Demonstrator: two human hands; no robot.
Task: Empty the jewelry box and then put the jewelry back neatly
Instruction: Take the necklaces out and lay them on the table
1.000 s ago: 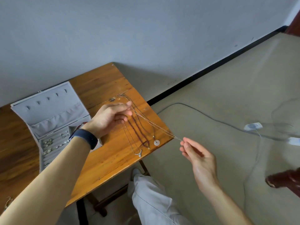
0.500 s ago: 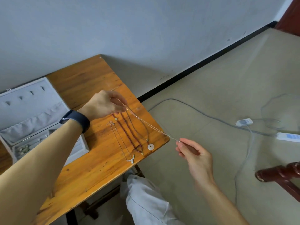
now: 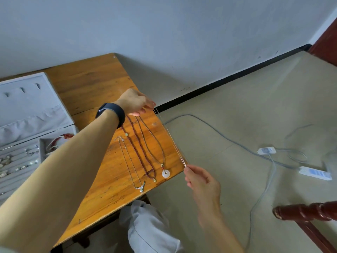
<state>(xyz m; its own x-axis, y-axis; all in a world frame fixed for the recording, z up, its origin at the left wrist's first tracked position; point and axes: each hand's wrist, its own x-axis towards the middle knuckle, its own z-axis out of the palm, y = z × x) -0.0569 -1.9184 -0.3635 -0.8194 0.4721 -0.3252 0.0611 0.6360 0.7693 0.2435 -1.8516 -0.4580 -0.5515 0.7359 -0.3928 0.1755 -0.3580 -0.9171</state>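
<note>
The orange-brown wooden surface [image 3: 87,83] carries the work, and the emptying looks only partway done. The open grey velvet-lined jewelry box [image 3: 27,106] sits at the surface's left end with its lid tipped back and the lid hooks bare. It holds a red bead bracelet [image 3: 62,137] in one compartment and small pale earrings or studs [image 3: 5,161] along the ring rows. Those remain to be taken out, and the putting back has, by my judgement, not begun. Toward the right end three pieces lie drawn out lengthwise, side by side and close together, though whether they touch is hard to tell. They are a long dark red bead necklace [image 3: 138,150], a dark cord necklace with a white disc pendant [image 3: 166,173], and a thin silver chain with a small winged pendant [image 3: 131,165]. The piece in hand is a very fine pale metal chain [image 3: 171,141], stretched taut and straight along the surface's right edge, just beside the disc necklace. It seems to run as two strands, and no pendant on it can be made out. The left hand [image 3: 135,103], fingers drawn together, pinches its far end over the surface. The right hand [image 3: 202,181] pinches the near end between thumb and fingertip, just off the corner and over the floor. The chain looks about to be laid down as a fourth row.
</note>
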